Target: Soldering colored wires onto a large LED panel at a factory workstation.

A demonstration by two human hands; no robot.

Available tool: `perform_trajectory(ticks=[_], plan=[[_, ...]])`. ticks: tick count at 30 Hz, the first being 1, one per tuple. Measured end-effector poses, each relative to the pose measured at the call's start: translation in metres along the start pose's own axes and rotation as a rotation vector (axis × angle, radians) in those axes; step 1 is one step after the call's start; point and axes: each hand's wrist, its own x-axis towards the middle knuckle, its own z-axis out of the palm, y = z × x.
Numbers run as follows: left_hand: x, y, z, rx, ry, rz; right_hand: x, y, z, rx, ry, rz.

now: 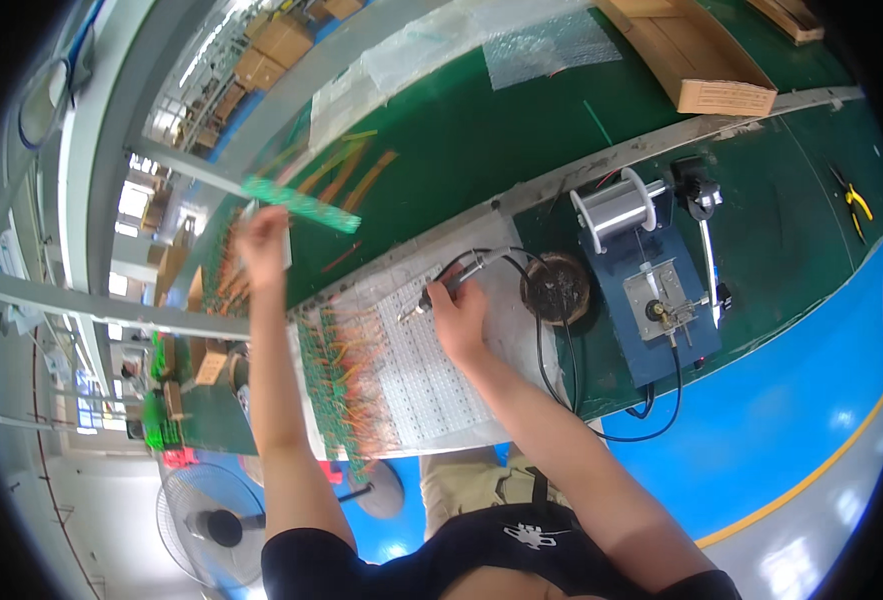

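Observation:
My left hand (264, 245) is raised at the far left of the bench, blurred, its fingers closed at the edge of a green strip (306, 206). Thin orange and yellow wires (346, 170) fan out beyond that strip. My right hand (458, 310) grips a soldering iron (424, 302), its thin tip pointing left over a white gridded panel (426, 375). Rows of orange wires (356, 345) lie across the panel's left side, ending at small green pieces (326, 390). A black cable (539, 345) loops from the iron past my right wrist.
Right of the panel sit a round, dark-filled pot (555, 288), a solder spool (616, 210) and a blue-based solder feeder (651, 310). Yellow-handled pliers (856, 208) lie far right. An open cardboard box (696, 60) and bubble wrap (551, 50) are at the back. A grey frame bar (111, 305) crosses the left.

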Motion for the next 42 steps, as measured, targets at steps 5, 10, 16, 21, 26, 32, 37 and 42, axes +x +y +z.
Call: perform_trajectory(ticks=[5,10,16,21,26,32,37,42], plan=[[-0.093,0.042,-0.107,0.143,0.061,-0.139,-0.004,-0.003,0.009,0.016,-0.014,-0.010],[-0.195,0.054,-0.119,0.246,-0.229,-0.377,0.000,0.015,0.011,0.054,-0.033,-0.095],[-0.245,0.046,-0.074,0.306,-0.271,-0.447,0.009,0.009,0.008,0.254,-0.066,-0.027],[-0.246,0.046,-0.068,0.467,-0.271,-0.409,0.009,0.010,0.009,0.193,-0.027,-0.004],[-0.231,0.042,-0.063,0.572,-0.267,-0.193,0.013,0.009,0.010,0.187,-0.032,-0.055],[-0.209,0.016,-0.058,0.599,-0.348,0.096,0.014,0.008,0.003,0.104,-0.024,-0.039],[-0.201,0.012,-0.058,0.629,-0.393,0.130,0.010,0.006,0.008,0.096,0.004,0.013],[-0.189,0.003,-0.054,0.616,-0.464,0.164,0.007,0.001,0.011,0.073,0.042,0.014]])
